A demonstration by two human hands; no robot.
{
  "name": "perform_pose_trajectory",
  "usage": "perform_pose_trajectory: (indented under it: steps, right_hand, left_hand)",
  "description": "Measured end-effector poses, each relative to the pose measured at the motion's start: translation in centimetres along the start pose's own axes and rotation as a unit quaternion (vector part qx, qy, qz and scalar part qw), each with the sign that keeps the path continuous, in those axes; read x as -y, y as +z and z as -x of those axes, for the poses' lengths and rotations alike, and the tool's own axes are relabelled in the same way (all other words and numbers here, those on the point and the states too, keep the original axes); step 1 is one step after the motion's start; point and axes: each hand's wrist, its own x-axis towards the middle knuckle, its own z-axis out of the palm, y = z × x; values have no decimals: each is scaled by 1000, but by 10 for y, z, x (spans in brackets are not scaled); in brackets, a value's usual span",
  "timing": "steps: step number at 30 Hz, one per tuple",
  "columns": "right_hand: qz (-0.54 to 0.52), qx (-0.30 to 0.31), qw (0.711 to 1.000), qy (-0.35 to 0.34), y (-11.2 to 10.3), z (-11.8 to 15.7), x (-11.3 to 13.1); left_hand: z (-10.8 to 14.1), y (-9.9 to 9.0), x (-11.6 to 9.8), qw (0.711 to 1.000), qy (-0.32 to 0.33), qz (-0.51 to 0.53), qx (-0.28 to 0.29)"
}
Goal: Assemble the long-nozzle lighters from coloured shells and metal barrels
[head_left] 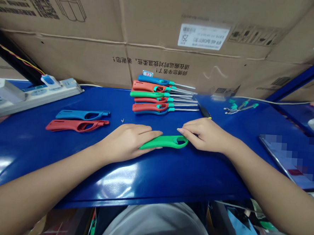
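A green lighter handle [162, 142] lies level above the blue table. My left hand [129, 140] is closed around its left end, thumb below and fingers above. At the other end, by the trigger loop, my right hand [205, 134] pinches the handle between thumb and forefinger; whatever else sits under those fingers is hidden. Behind my hands, several assembled lighters [152, 107] with metal tubes lie stacked side by side. To the left rest a blue handle [74, 114] and a red handle [66, 125], both without tubes. Tiny screws [122, 120] lie near my left hand.
A dark screwdriver [205, 111] lies just beyond my right hand. Small teal parts with wires [240, 105] are at the back right, and a phone-like device [289, 164] at the right. A power strip [36, 94] runs along the left. A cardboard box wall [151, 32] closes off the back.
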Motion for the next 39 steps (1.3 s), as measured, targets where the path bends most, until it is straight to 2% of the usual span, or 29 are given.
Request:
perform_pose_trajectory:
  steps: [4, 7, 10, 13, 19, 23, 31, 39]
  right_hand:
    - [-51, -12, 998, -36, 0, 0, 3]
    - [-98, -53, 991, -78, 0, 1, 6]
    - [-80, -84, 988, -105, 1, 1, 8]
    - [-26, -88, 989, -115, 4, -1, 9]
    - [68, -113, 984, -117, 8, -3, 13]
    - [96, -107, 983, -115, 10, -4, 15]
    - [62, -101, 986, -116, 11, -7, 6]
    - [8, -88, 994, -58, 6, -3, -9]
  left_hand:
    - [-3, 0, -2, 999, 4, 32, 18]
    - [-4, 0, -3, 998, -4, 42, 35]
    - [-5, 1, -3, 997, -25, 69, 35]
    - [-4, 1, -3, 995, -45, 84, 30]
    - [-4, 3, -7, 995, -80, 37, 37]
    - [-3, 8, -14, 992, -114, 58, 21]
    - [-6, 9, -10, 988, -110, 108, -5]
    - [-5, 7, 0, 987, -114, 105, -32]
